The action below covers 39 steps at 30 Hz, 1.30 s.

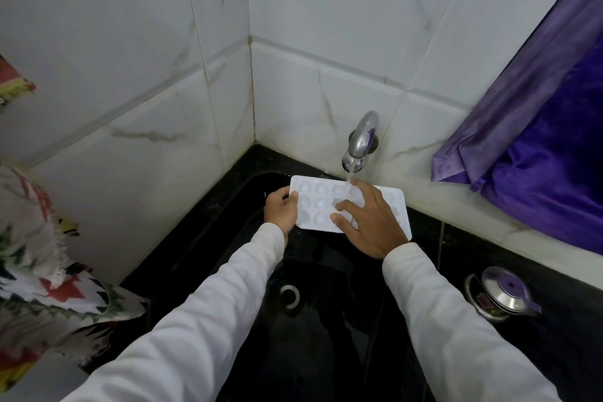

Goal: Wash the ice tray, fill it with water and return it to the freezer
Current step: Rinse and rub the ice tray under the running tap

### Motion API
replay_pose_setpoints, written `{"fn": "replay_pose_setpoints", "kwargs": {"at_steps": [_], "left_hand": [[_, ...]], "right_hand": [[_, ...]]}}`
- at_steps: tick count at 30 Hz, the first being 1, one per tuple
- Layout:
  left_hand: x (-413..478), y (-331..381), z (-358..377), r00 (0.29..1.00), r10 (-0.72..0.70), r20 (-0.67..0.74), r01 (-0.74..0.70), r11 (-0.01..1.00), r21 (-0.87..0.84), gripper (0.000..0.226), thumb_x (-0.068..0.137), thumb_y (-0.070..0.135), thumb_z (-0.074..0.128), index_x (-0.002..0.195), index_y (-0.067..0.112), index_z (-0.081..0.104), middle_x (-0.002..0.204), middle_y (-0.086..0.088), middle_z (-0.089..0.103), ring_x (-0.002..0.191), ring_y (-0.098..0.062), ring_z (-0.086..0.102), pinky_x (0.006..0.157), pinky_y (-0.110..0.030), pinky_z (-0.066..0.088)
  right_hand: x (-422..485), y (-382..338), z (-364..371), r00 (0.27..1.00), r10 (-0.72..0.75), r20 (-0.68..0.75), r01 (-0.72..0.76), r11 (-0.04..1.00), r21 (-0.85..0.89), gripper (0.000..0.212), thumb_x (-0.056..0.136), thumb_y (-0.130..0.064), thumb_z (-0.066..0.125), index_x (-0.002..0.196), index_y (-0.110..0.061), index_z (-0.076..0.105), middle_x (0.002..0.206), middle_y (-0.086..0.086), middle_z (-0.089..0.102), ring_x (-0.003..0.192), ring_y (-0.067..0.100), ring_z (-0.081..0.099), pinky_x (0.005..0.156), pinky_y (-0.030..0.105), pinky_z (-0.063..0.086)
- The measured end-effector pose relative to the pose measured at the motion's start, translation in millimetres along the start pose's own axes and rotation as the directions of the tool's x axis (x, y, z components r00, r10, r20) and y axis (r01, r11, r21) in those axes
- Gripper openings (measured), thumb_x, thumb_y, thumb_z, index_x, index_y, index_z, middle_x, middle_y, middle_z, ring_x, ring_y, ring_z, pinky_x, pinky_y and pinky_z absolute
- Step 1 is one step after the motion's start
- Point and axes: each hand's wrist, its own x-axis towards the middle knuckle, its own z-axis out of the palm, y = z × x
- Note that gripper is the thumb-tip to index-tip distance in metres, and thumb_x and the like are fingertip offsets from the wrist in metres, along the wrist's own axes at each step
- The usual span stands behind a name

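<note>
- White plastic ice tray (315, 204): smooth, faintly glossy moulding with rounded cups.
- Curved metal tap (362, 140): polished chrome, mirror-bright.
- Black sink basin (326, 343): glossy and reflective.
- Round metal drain ring (289, 295): shiny.
- White wall tiles (130, 42): smooth glaze, grey marble veining.
- Purple cloth (554, 157): satin sheen, creased.
- Multicoloured patterned cloth (42, 271): matt weave, frayed edges.
- Small lidded steel pot (504, 294): bright polished metal.
- White long sleeves (195, 320): soft, matt fabric.

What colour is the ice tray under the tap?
The ice tray is white; head view.
</note>
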Motion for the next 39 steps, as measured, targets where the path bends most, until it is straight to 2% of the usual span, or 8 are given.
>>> {"fn": "replay_pose_setpoints", "kwargs": {"at_steps": [3, 10, 16, 18, 21, 26, 33, 39], "left_hand": [[0, 0, -1, 1.0, -0.002, 0.0, 0.002, 1.0, -0.016, 0.027, 0.101, 0.019, 0.049, 0.122, 0.013, 0.065, 0.113, -0.007, 0.07, 0.104, -0.024, 0.067, 0.095, -0.045, 0.055], [-2, 0, 7, 1.0, 0.009, 0.0, -0.009, 1.0, -0.03, 0.026, 0.101, 0.018, 0.048, 0.12, 0.012, 0.066, 0.111, -0.007, 0.071, 0.102, -0.023, 0.068, 0.093, -0.043, 0.056], [0, -1, 9, 1.0, 0.022, -0.013, -0.023, 0.999, -0.023, 0.022, 0.101, 0.017, 0.048, 0.112, 0.016, 0.067, 0.109, -0.006, 0.071, 0.101, -0.023, 0.068, 0.093, -0.043, 0.056], [1, -2, 9, 1.0, 0.012, -0.015, -0.013, 1.0, -0.025, 0.023, 0.101, 0.018, 0.048, 0.116, 0.015, 0.066, 0.109, -0.005, 0.07, 0.101, -0.023, 0.067, 0.093, -0.043, 0.056], [2, -3, 9, 1.0, -0.001, -0.012, 0.001, 0.999, -0.034, 0.025, 0.102, 0.017, 0.047, 0.119, 0.014, 0.065, 0.106, -0.004, 0.069, 0.1, -0.023, 0.067, 0.091, -0.042, 0.056], [10, 0, 8, 0.999, -0.016, -0.048, 0.014, 0.999, -0.041, 0.024, 0.101, 0.015, 0.047, 0.113, 0.013, 0.067, 0.108, -0.008, 0.071, 0.099, -0.024, 0.068, 0.091, -0.042, 0.057], [20, -5, 9, 0.996, -0.044, -0.079, 0.039, 0.997, -0.066, 0.023, 0.101, 0.017, 0.046, 0.108, 0.012, 0.068, 0.107, -0.009, 0.07, 0.098, -0.025, 0.068, 0.082, -0.037, 0.058], [19, -5, 14, 0.997, -0.043, -0.067, 0.037, 0.995, -0.088, 0.026, 0.101, 0.016, 0.047, 0.116, 0.011, 0.067, 0.11, -0.008, 0.07, 0.101, -0.024, 0.067, 0.089, -0.039, 0.057]], "right_hand": [[-1, 0, 0, 1.0, 0.003, -0.013, -0.004, 1.0, -0.029, 0.048, 0.096, -0.056, 0.039, 0.117, -0.023, 0.067, 0.143, 0.014, 0.048, 0.133, 0.033, 0.044, 0.111, 0.047, 0.036], [3, -4, -2, 0.996, 0.078, -0.032, -0.079, 0.997, -0.016, 0.054, 0.092, -0.064, 0.037, 0.11, -0.025, 0.07, 0.141, 0.011, 0.049, 0.13, 0.03, 0.043, 0.106, 0.048, 0.039], [5, -6, -4, 0.987, 0.124, 0.105, -0.117, 0.991, -0.064, 0.074, 0.085, -0.074, 0.024, 0.124, -0.025, 0.062, 0.154, 0.011, 0.033, 0.14, 0.032, 0.029, 0.112, 0.049, 0.031], [5, -6, -5, 0.983, 0.137, 0.119, -0.134, 0.99, -0.033, 0.069, 0.086, -0.076, 0.032, 0.125, -0.028, 0.061, 0.155, 0.009, 0.03, 0.141, 0.031, 0.025, 0.113, 0.049, 0.027], [4, -3, -5, 0.983, 0.165, 0.085, -0.173, 0.98, 0.096, 0.049, 0.09, -0.062, 0.056, 0.123, -0.026, 0.06, 0.154, 0.007, 0.028, 0.142, 0.026, 0.02, 0.113, 0.041, 0.024], [2, 0, -2, 0.97, 0.241, 0.017, -0.239, 0.951, 0.194, 0.051, 0.085, -0.058, 0.066, 0.121, -0.022, 0.055, 0.15, 0.0, 0.029, 0.141, 0.02, 0.02, 0.111, 0.042, 0.032], [2, 3, 2, 0.981, 0.195, -0.001, -0.193, 0.97, 0.147, 0.048, 0.086, -0.056, 0.065, 0.119, -0.022, 0.057, 0.152, 0.003, 0.028, 0.14, 0.023, 0.023, 0.109, 0.039, 0.032], [3, 5, 11, 1.0, -0.012, -0.025, 0.011, 1.0, -0.013, 0.046, 0.087, -0.066, 0.049, 0.103, -0.028, 0.069, 0.145, 0.018, 0.041, 0.136, 0.037, 0.034, 0.107, 0.063, 0.033]]}}
